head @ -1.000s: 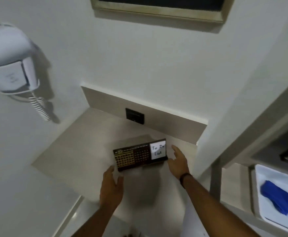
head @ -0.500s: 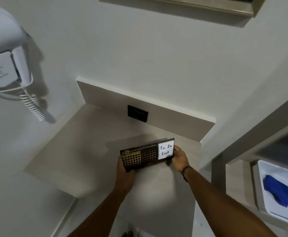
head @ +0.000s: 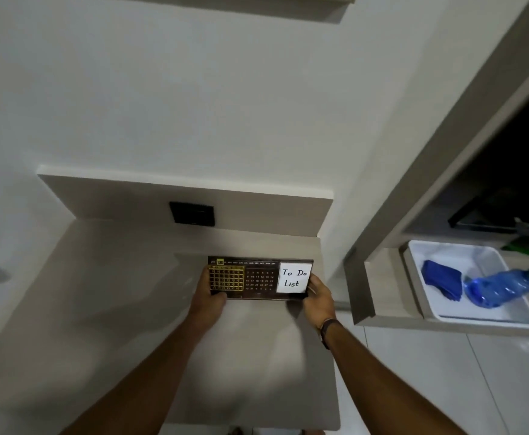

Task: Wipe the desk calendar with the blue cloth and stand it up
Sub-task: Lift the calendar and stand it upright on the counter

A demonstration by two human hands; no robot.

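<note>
The desk calendar is a dark brown board with a gold grid at its left and a white "To Do List" note at its right. It faces me, tilted up over the beige desk. My left hand grips its lower left corner. My right hand grips its right end. The blue cloth lies folded in a white tray on the shelf to the right, away from both hands.
A crumpled blue plastic bottle lies in the tray beside the cloth. A black wall socket sits in the desk's back panel. A dark flat object lies in the recess above the tray. A green item lies near it.
Both hands reached in and closed on the calendar's two ends. The view swung right, so the wall hair dryer left the frame and the tray came fully into view.
</note>
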